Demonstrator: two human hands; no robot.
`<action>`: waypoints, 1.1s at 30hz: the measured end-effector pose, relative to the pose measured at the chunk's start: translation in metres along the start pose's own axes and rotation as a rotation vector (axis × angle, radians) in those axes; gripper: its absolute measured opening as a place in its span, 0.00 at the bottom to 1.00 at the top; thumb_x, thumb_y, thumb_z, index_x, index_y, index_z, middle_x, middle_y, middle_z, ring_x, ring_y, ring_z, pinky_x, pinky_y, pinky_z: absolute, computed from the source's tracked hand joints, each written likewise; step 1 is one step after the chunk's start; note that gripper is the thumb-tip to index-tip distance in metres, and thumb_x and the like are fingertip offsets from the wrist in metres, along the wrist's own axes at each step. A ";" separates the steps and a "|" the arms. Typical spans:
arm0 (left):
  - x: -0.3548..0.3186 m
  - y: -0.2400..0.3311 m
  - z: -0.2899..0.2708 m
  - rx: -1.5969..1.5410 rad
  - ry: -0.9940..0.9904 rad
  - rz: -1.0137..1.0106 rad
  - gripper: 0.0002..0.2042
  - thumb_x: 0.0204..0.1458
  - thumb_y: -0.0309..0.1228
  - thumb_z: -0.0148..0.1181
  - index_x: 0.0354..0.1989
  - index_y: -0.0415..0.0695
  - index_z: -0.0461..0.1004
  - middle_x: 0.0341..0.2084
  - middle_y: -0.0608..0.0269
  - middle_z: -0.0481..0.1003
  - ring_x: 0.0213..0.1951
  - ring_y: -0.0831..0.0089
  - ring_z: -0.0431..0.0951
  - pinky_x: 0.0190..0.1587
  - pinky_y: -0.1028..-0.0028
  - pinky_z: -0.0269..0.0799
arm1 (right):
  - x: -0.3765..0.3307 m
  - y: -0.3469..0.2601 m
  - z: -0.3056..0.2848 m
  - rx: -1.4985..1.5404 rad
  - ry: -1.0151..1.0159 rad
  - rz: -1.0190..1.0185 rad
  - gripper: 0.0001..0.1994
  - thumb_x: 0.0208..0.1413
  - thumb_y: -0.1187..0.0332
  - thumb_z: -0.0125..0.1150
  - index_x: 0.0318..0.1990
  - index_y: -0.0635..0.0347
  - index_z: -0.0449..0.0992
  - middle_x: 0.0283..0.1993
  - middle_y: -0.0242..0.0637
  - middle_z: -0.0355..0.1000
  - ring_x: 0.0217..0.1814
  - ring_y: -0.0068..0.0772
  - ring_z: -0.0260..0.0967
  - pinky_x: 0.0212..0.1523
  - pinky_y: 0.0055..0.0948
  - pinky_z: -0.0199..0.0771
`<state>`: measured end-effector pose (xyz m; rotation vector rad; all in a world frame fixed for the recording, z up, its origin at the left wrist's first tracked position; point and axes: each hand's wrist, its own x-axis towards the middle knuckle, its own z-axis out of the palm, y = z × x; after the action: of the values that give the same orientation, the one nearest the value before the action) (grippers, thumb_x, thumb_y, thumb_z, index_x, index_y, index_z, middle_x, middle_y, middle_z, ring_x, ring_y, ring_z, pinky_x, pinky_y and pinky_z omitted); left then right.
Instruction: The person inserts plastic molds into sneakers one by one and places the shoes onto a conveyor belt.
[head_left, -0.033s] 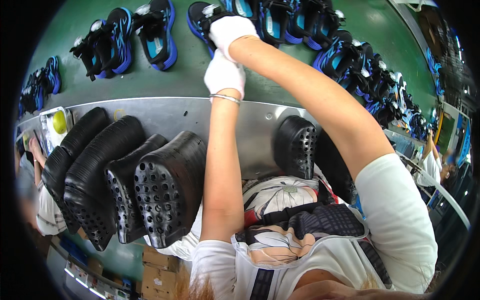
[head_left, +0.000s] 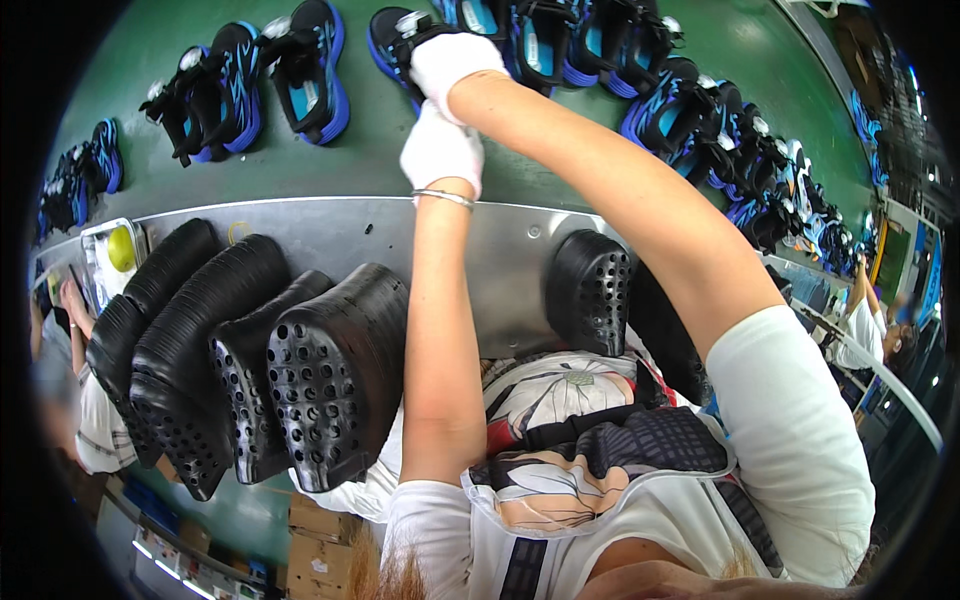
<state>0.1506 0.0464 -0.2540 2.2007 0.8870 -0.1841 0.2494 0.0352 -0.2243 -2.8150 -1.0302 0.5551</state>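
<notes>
Both my hands wear white gloves and meet at a black and blue sports shoe (head_left: 388, 38) on the green work surface (head_left: 330, 172). My right hand (head_left: 455, 70) closes over the shoe's opening, by its strap and a pale bundled piece at the front. Just below, my left hand (head_left: 441, 152) is closed at the heel end, a metal bangle around its wrist. The right hand and the shoe hide most of the fingertips. To the left stands another shoe of the same kind (head_left: 312, 78). More shoes (head_left: 538, 45) stand close on the right.
Black shoe lasts with holed soles (head_left: 320, 400) lean along the metal ledge (head_left: 480, 265) at left; another last (head_left: 590, 290) rests at right. A tray (head_left: 100, 275) holds a yellow-green round object (head_left: 121, 248). Shoes (head_left: 740, 140) line the far right. People work at both sides.
</notes>
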 end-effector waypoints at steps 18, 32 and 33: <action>0.093 0.077 0.016 0.402 -0.112 0.341 0.34 0.45 0.57 0.54 0.52 0.40 0.71 0.49 0.40 0.72 0.54 0.47 0.70 0.56 0.59 0.64 | -0.291 0.233 -0.136 0.083 0.030 0.293 0.15 0.56 0.57 0.53 0.42 0.57 0.75 0.35 0.45 0.74 0.38 0.48 0.72 0.40 0.38 0.71; 0.046 0.025 -0.014 0.540 -0.096 0.347 0.29 0.52 0.56 0.50 0.43 0.38 0.74 0.36 0.43 0.75 0.42 0.50 0.74 0.46 0.60 0.67 | -0.589 0.334 -0.084 0.291 0.141 1.004 0.24 0.49 0.60 0.60 0.55 0.57 0.69 0.49 0.44 0.71 0.49 0.40 0.71 0.51 0.31 0.70; 0.036 0.014 -0.018 0.538 0.086 0.466 0.28 0.52 0.56 0.50 0.47 0.42 0.74 0.40 0.45 0.75 0.45 0.51 0.74 0.48 0.60 0.68 | -0.587 0.336 -0.073 0.270 0.103 0.976 0.28 0.47 0.59 0.61 0.57 0.55 0.67 0.52 0.46 0.68 0.53 0.44 0.68 0.54 0.33 0.68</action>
<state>0.1839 0.0714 -0.2471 2.8680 0.3644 -0.1092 0.0651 -0.5954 -0.0474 -2.8699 0.4815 0.5310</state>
